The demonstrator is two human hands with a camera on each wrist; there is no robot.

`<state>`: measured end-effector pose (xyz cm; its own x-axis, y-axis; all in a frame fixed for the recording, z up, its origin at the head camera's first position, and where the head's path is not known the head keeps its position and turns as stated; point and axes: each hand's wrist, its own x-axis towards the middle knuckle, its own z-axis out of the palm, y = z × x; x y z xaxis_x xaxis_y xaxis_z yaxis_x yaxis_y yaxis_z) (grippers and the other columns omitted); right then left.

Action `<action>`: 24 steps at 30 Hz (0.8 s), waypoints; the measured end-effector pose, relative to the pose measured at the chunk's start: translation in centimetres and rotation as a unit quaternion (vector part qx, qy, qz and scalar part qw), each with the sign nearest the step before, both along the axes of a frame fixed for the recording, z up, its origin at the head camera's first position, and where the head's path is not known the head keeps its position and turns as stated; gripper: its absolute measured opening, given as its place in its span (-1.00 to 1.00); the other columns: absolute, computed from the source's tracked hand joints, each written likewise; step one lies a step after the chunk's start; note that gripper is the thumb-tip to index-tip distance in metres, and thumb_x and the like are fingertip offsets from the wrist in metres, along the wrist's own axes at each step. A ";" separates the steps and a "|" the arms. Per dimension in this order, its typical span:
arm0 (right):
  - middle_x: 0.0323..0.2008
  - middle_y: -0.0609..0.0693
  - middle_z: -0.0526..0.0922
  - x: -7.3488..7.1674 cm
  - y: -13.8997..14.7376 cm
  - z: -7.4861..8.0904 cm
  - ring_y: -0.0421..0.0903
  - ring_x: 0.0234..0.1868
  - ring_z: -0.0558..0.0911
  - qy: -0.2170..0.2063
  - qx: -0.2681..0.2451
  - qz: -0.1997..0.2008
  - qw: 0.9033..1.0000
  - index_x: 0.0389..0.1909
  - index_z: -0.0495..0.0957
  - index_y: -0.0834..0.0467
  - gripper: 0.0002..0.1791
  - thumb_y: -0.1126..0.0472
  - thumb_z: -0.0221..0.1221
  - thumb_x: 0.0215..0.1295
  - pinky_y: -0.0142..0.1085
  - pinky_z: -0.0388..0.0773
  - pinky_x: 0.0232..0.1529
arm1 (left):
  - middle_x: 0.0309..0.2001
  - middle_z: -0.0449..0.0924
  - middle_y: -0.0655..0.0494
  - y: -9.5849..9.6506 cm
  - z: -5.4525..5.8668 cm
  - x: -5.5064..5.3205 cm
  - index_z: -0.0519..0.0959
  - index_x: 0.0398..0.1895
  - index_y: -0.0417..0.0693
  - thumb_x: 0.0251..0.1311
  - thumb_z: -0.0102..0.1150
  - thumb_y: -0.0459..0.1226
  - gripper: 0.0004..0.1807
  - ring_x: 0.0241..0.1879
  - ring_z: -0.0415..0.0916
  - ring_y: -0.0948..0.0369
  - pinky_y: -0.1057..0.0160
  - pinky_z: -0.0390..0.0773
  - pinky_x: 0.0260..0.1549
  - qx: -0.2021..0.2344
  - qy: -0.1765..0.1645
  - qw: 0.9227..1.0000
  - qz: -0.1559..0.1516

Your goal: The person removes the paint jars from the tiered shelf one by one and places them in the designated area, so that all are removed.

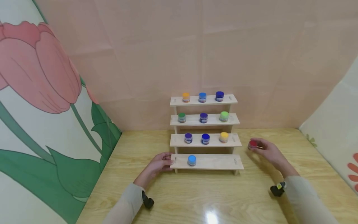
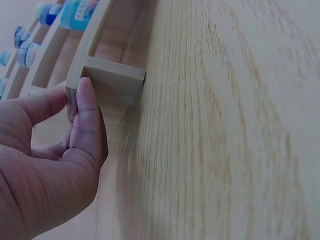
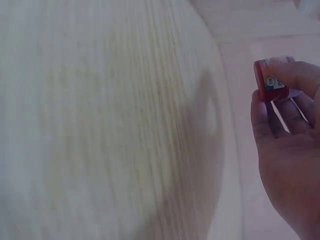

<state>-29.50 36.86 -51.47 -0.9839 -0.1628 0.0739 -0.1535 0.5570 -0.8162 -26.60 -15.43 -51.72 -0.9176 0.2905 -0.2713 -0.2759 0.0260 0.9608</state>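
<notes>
A four-tier wooden stand (image 1: pixel 215 161) bears small paint jars with coloured lids. My left hand (image 1: pixel 158 163) is at the left end of its lowest board; in the left wrist view, thumb and fingers (image 2: pixel 87 100) pinch the board's end. On that board stands a single light blue jar (image 1: pixel 191 160). To the right of the stand, my right hand (image 1: pixel 269 152) holds a red paint jar (image 1: pixel 252 144) between thumb and fingers, above the table. Its label faces the camera in the right wrist view, where the thumb covers part of the jar (image 3: pixel 272 87).
Three jars stand on each upper tier, among them an orange one (image 1: pixel 185 97), a light green one (image 1: pixel 224 116) and a yellow one (image 1: pixel 223 137). The wood-grain table (image 1: pixel 195 196) meets a pink cloth backdrop (image 1: pixel 145 77) behind the stand. Flower-painted panels (image 1: pixel 42 71) flank both sides.
</notes>
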 end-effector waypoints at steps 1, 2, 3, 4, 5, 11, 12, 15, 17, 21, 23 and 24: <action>0.25 0.38 0.48 -0.3 0.1 -0.1 -0.25 0.10 0.54 -0.001 0.004 -0.003 1.000 0.46 0.26 0.32 -0.27 0.03 0.24 0.43 -0.67 0.45 -0.05 | -0.14 0.43 0.00 0.0 0.0 0.0 0.33 0.40 -0.38 0.31 0.18 -0.50 -0.42 -0.26 0.58 0.18 0.30 0.73 -0.27 0.000 -0.001 1.000 0.001; 0.26 0.39 0.47 -0.5 0.2 -0.1 -0.12 0.15 0.54 -0.002 0.008 -0.003 1.000 0.46 0.25 0.33 -0.26 0.02 0.23 0.44 -0.67 0.44 -0.06 | -0.14 0.43 0.00 0.0 0.0 0.0 0.33 0.40 -0.38 0.31 0.17 -0.50 -0.42 -0.26 0.58 0.18 0.30 0.73 -0.27 0.000 -0.001 1.000 0.001; 0.26 0.38 0.47 -0.7 0.2 -0.1 0.00 0.19 0.53 -0.004 0.011 -0.005 1.000 0.46 0.25 0.34 -0.26 0.01 0.23 0.44 -0.67 0.43 -0.06 | -0.14 0.42 0.01 0.0 0.0 0.0 0.33 0.40 -0.39 0.32 0.17 -0.50 -0.42 -0.26 0.58 0.18 0.30 0.73 -0.27 0.000 -0.001 1.000 0.002; 0.27 0.38 0.46 -1.0 0.3 -0.1 0.11 0.23 0.51 -0.007 0.015 -0.006 1.000 0.46 0.24 0.34 -0.25 -0.01 0.22 0.45 -0.66 0.42 -0.06 | -0.14 0.42 0.01 0.0 0.0 0.0 0.33 0.40 -0.39 0.32 0.17 -0.50 -0.43 -0.26 0.58 0.18 0.30 0.73 -0.27 -0.001 0.000 1.000 0.002; 0.27 0.37 0.46 -1.2 0.4 -0.2 0.20 0.26 0.47 -0.012 0.017 -0.009 1.000 0.46 0.24 0.34 -0.24 -0.02 0.22 0.45 -0.63 0.43 -0.04 | -0.14 0.42 0.01 0.0 0.0 0.0 0.33 0.40 -0.38 0.32 0.17 -0.50 -0.43 -0.26 0.58 0.18 0.29 0.73 -0.27 -0.001 -0.002 1.000 0.004; 0.31 0.41 0.42 -2.2 0.9 -0.8 0.32 0.30 0.41 -0.037 0.028 -0.023 0.999 0.49 0.19 0.34 -0.19 -0.08 0.21 0.45 0.01 0.45 0.25 | -0.15 0.44 0.02 0.0 -0.1 -0.2 0.34 0.40 -0.35 0.32 0.18 -0.49 -0.43 -0.25 0.59 0.19 0.27 0.74 -0.23 -0.003 -0.008 1.000 0.005; 0.31 0.43 0.41 -2.4 0.9 -1.0 0.34 0.30 0.40 -0.042 0.026 -0.026 0.998 0.49 0.19 0.34 -0.18 -0.08 0.21 0.45 0.12 0.41 0.27 | -0.15 0.44 0.02 0.0 -0.1 -0.2 0.34 0.40 -0.36 0.32 0.18 -0.49 -0.43 -0.25 0.59 0.18 0.27 0.74 -0.22 -0.004 -0.006 1.000 0.004; 0.30 0.44 0.40 -2.8 1.0 -1.5 0.33 0.29 0.41 -0.053 0.025 -0.034 0.998 0.48 0.19 0.34 -0.19 -0.06 0.22 0.44 0.19 0.38 0.28 | -0.15 0.43 0.02 0.1 -0.2 -0.2 0.35 0.40 -0.35 0.32 0.18 -0.50 -0.43 -0.25 0.59 0.18 0.26 0.74 -0.22 -0.004 -0.007 1.000 0.005; 0.29 0.43 0.41 -3.1 1.1 -1.8 0.31 0.27 0.42 -0.056 0.030 -0.038 0.997 0.48 0.21 0.34 -0.19 -0.05 0.23 0.43 0.15 0.40 0.25 | -0.15 0.43 0.02 0.1 -0.2 -0.2 0.35 0.40 -0.34 0.32 0.19 -0.50 -0.42 -0.24 0.58 0.18 0.27 0.74 -0.23 -0.005 -0.007 1.000 0.008; 0.27 0.44 0.42 -3.4 1.1 -2.1 0.31 0.26 0.43 -0.052 0.035 -0.037 0.997 0.46 0.22 0.35 -0.24 0.00 0.23 0.44 0.09 0.42 0.23 | -0.15 0.43 0.03 0.1 -0.2 -0.3 0.34 0.41 -0.32 0.32 0.19 -0.50 -0.41 -0.23 0.57 0.19 0.29 0.74 -0.25 -0.002 -0.008 1.000 0.009; 0.28 0.45 0.41 -3.6 1.2 -2.2 0.32 0.27 0.42 -0.049 0.038 -0.032 0.998 0.46 0.22 0.36 -0.26 0.03 0.22 0.46 0.03 0.42 0.22 | -0.14 0.44 0.02 0.0 -0.2 -0.3 0.34 0.41 -0.33 0.32 0.19 -0.50 -0.41 -0.23 0.57 0.18 0.29 0.74 -0.24 0.001 -0.007 1.000 0.008; 0.28 0.44 0.42 -3.6 1.1 -2.2 0.32 0.27 0.42 -0.048 0.038 -0.031 0.998 0.46 0.22 0.36 -0.27 0.05 0.21 0.46 -0.04 0.43 0.21 | -0.14 0.44 0.02 0.0 -0.2 -0.2 0.34 0.41 -0.33 0.32 0.19 -0.49 -0.41 -0.23 0.58 0.18 0.28 0.74 -0.24 0.002 -0.006 1.000 0.007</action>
<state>-33.10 38.00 -53.64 -0.9942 -0.1032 -0.0311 -0.0404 0.6242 -0.7802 -26.84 -15.42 -51.90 -0.9181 0.2790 -0.2816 -0.2880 0.0185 0.9574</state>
